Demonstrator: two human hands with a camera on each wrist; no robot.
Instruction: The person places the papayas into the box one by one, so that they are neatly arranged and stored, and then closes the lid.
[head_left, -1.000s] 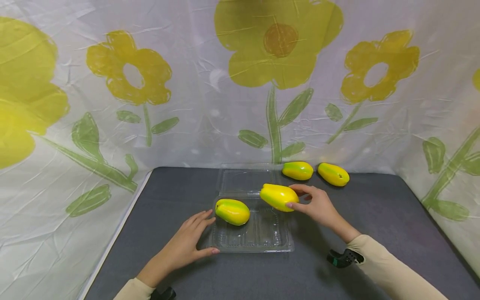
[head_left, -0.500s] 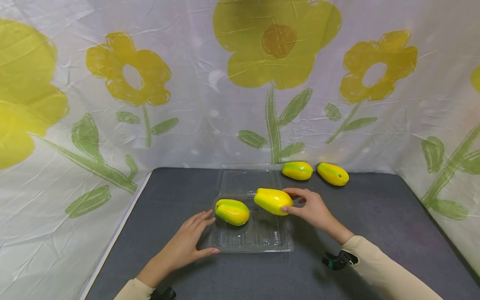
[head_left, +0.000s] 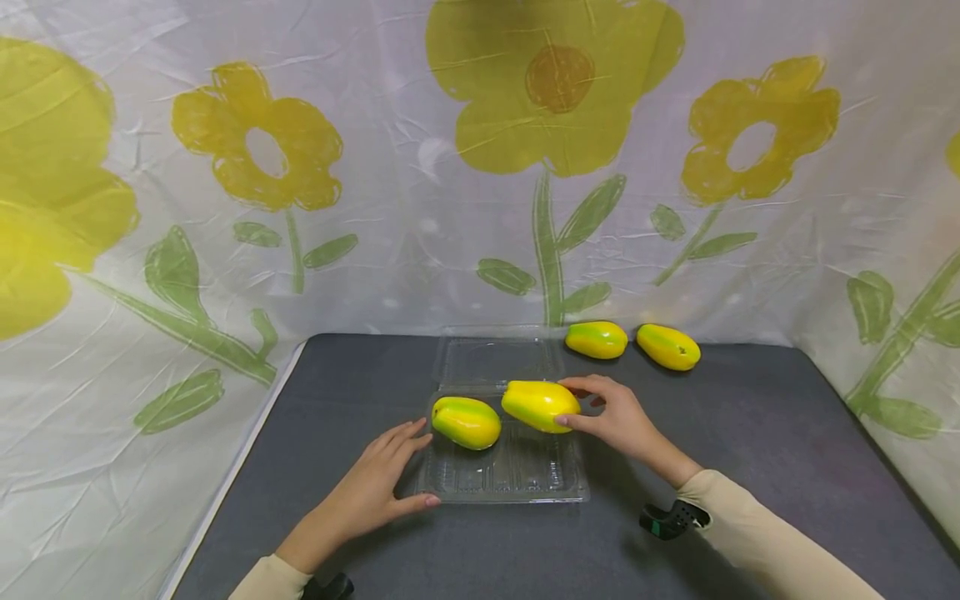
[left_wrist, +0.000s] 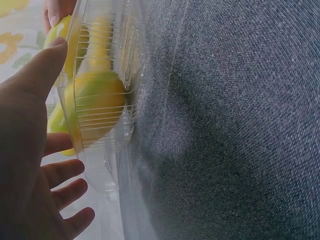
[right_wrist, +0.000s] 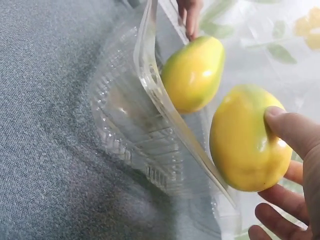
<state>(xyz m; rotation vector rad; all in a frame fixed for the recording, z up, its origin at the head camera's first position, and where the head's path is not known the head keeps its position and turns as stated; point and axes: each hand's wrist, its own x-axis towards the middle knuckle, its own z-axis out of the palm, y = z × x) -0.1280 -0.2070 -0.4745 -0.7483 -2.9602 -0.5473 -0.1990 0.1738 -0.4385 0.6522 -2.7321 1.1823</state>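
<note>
While your right hand [head_left: 622, 421] pinches its broad end between thumb and fingers, the held fruit [head_left: 536, 406], yellow with a green streak, hangs just below and right of centre in the head view, over the clear container [head_left: 510, 501]. Its long axis lies nearly level across the frame, dipping slightly to the right; the narrow end points left, away from your palm, and the broad end points right. The fruit therefore sits to the left of your right hand. In the right wrist view your thumb presses its face from the right edge of the frame, and fingers show below it.

You have four such fruits in all: the one you hold, the second fruit [head_left: 465, 423] resting in the container's left part with its narrow end pointing upper left, and two rear fruits [head_left: 596, 340] [head_left: 668, 347] side by side but apart, upper right of the container. The right wrist view shows a gap between the held one and the second.

Your left hand [head_left: 367, 479] is spread, thumb apart, beside the container's left edge; you cannot tell whether it touches. One container lies opened, its flat lid [head_left: 498, 360] behind, on the dark bench [head_left: 352, 383]. Beyond hangs flower-printed cloth [head_left: 390, 100].
</note>
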